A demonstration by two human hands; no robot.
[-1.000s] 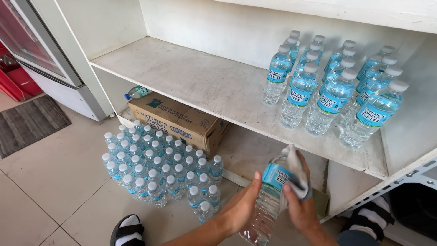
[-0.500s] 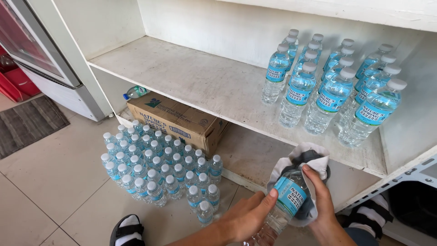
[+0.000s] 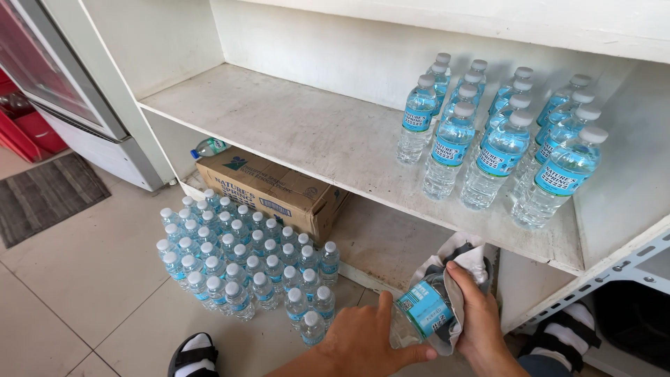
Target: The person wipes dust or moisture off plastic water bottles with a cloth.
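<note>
Only the head view here. The clear plastic water bottle with the blue label [image 3: 422,311] was half buried: its cap end sat inside a white cloth [image 3: 460,262], so couldn't see the top. It lay tilted, long axis running from lower left up to the right, below the white shelf [image 3: 293,132]. Left hand [image 3: 363,342] was curled around its base, right hand [image 3: 478,314] pressed the cloth around the upper part. Floor bottles [image 3: 237,258] stood nearby.

You've got bottles [image 3: 499,136] lined up on the shelf [image 3: 293,129], a floor cluster of small bottles [image 3: 241,262], cardboard box [image 3: 272,192] behind it, mat [image 3: 45,195] far left.
</note>
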